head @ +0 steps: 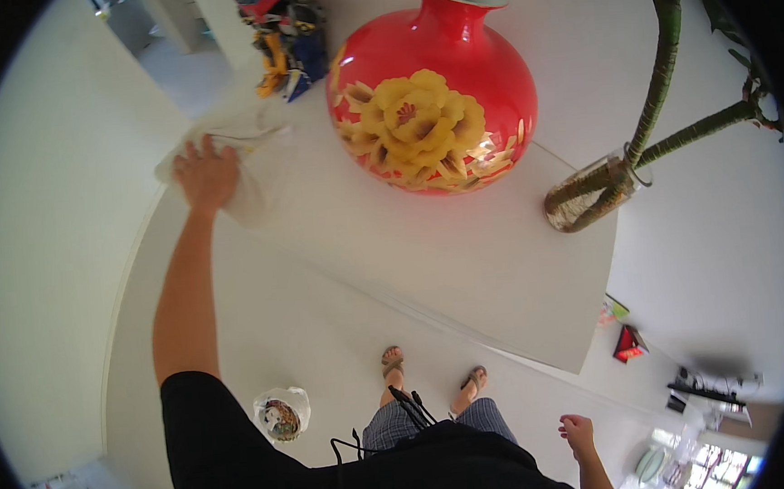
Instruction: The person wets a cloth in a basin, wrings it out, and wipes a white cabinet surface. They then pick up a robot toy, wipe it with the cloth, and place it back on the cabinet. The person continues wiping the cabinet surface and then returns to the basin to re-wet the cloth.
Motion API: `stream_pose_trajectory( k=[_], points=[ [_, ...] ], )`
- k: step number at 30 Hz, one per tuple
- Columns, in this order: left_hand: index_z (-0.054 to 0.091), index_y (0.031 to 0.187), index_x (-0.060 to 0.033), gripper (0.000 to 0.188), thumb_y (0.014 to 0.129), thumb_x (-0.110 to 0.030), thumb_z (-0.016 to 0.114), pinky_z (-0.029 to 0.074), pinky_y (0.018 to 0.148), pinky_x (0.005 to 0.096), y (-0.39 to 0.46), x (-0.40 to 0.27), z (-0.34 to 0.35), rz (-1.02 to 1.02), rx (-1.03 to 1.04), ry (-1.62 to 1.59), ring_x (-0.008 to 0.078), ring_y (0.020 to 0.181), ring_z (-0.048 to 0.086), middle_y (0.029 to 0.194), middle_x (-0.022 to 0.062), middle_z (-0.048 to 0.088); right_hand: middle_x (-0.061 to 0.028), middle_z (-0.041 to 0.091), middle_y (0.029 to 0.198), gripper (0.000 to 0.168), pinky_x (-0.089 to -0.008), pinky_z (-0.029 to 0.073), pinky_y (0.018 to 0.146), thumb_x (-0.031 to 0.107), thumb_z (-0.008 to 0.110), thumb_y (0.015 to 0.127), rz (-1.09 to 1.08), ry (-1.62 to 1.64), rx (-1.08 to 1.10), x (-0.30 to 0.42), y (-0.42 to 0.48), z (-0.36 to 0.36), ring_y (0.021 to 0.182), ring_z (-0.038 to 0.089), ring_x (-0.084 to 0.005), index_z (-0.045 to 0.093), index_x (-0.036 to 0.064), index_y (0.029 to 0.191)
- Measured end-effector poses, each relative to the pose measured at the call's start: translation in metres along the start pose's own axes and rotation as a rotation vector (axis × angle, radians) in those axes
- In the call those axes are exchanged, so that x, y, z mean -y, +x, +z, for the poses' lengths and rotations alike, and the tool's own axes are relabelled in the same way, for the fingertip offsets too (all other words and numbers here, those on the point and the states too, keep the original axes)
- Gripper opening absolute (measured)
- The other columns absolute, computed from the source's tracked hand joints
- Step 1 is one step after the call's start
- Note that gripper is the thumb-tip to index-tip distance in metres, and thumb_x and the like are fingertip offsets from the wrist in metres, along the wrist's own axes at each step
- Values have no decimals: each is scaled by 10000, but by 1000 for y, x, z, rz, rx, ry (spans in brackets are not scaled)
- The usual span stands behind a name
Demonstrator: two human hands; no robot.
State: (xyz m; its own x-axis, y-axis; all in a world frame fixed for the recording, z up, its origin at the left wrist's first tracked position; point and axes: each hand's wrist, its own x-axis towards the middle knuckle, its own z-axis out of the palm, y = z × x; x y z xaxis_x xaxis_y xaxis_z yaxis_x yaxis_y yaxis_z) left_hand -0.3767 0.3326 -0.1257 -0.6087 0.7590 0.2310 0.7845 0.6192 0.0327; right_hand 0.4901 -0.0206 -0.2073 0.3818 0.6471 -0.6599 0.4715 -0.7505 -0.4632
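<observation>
My left hand (pixel 208 174) lies spread, palm down, on a pale cloth (pixel 251 186) at the left end of a white tabletop (pixel 434 262). Whether its fingers grip the cloth cannot be told. A red round vase (pixel 511 93) with a golden flower stands on the top, to the right of that hand. Beyond the cloth stand colourful toy robot figures (pixel 289 40). Low on the right, away from the top, hangs my right hand (pixel 577 433) with its fingers curled; nothing shows in it.
A glass vase (pixel 589 193) with thick green stems stands near the top's right end. A wall (pixel 53 173) rises at the left. On the floor is a bin with a plastic liner (pixel 282 414). A red box (pixel 629 344) lies beyond the right corner.
</observation>
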Motion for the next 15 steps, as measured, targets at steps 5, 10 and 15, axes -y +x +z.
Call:
stream_pose_trajectory(
  k=[5,10,15],
  points=[
    [392,1558,-178,718,984,-608,359,325,1152,580,62,-7,-4,77,51,42,481,1389,423,1575,201,408,-95,723,783,254,-299,553,611,177,605,923,17,-17,-15,-7,-13,18,699,706,-168,756,-21,973],
    [383,1536,-117,597,1052,-466,396,422,1047,604,51,77,41,289,-135,298,479,1322,471,1500,227,459,-81,727,789,286,-298,544,624,219,598,941,-106,-115,104,49,19,23,687,684,-137,754,-6,1020],
    [318,1539,20,604,991,-178,478,181,1218,583,-135,-2,-7,705,-165,-78,475,1496,223,1616,250,287,-59,728,905,283,-286,550,660,196,572,946,-17,32,162,27,9,34,755,689,-135,735,-10,1053]
  ],
)
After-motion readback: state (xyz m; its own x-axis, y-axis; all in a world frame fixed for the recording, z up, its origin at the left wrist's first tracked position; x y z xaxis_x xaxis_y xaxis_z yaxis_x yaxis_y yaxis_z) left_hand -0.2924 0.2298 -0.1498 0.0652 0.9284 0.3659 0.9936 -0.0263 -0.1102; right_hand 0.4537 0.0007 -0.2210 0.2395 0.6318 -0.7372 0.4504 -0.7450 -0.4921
